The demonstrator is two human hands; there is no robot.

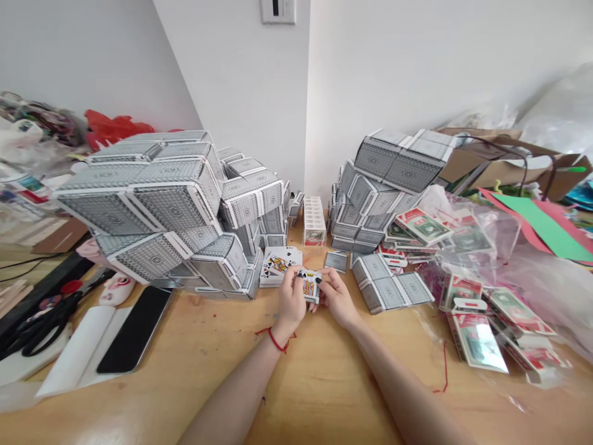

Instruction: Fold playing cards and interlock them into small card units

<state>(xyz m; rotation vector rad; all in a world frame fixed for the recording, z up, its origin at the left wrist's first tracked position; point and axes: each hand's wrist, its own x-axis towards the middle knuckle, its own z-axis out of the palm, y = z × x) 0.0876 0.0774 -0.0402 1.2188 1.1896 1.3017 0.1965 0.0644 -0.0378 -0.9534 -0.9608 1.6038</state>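
Observation:
Between my two hands, just above the wooden table, is a playing card [310, 285], a king of spades facing me. Its left edge is gripped by my left hand [293, 298], which has a red string bracelet at the wrist. On the opposite edge, the closed fingers of my right hand [337, 295] pinch it; a dark thumbnail shows. I cannot tell whether more cards lie behind it. A loose pile of face-up cards [277, 262] lies just beyond my left hand. Past my right hand sits a small face-down grey card stack [336, 261].
Folded-card blocks form tall stacks on the left [171, 204] and right [393, 164]. A low grey block [391, 284] and red card boxes [477, 340] are at right. A phone [136, 327] and black scissors [55, 309] lie left. Behind stands a clear box [314, 219].

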